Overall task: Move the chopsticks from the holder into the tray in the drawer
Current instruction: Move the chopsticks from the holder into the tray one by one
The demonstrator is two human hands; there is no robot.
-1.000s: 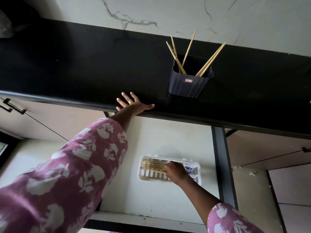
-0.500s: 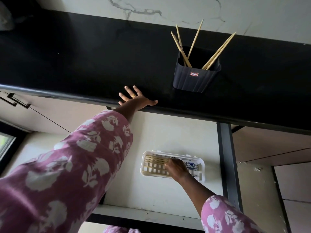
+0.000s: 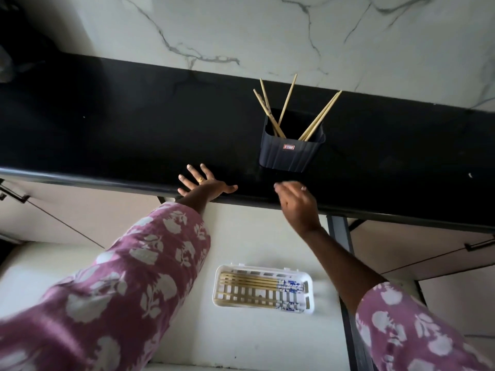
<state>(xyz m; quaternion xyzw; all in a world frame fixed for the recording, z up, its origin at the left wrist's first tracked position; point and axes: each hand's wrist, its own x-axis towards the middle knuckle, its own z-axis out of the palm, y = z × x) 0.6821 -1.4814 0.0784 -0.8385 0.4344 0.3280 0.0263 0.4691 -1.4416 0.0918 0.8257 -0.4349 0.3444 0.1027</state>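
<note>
**Some chopsticks in the tray, five left in the holder**

The task looks partly done. In the open drawer (image 3: 254,236) below the worktop (image 3: 134,129) lies a white slotted tray (image 3: 310,309). Several chopsticks with blue-and-white ends (image 3: 249,281) already lie flat in it, side by side along its length. I cannot count them exactly, but most are near the far side of the tray and one is near the front side.

The dark ribbed holder (image 3: 290,153) stands on the black worktop, close to its front edge. Five plain wooden chopsticks (image 3: 288,97) stand in it and lean outward: two to the left, one in the middle, two to the right. These are what is left to move.

The left hand (image 3: 203,182) lies flat on the front edge of the worktop with the fingers spread, and it holds nothing. I think it only supports the body.

The right hand (image 3: 296,202) is in the air at the edge of the worktop, just in front of the holder and not touching it. It is a little blurred, but the fingers look loosely bent and I see no chopstick in them.

My judgement is that the next step is to reach into the holder with the right hand, pinch one or two chopsticks, and carry them down to the tray.
</note>
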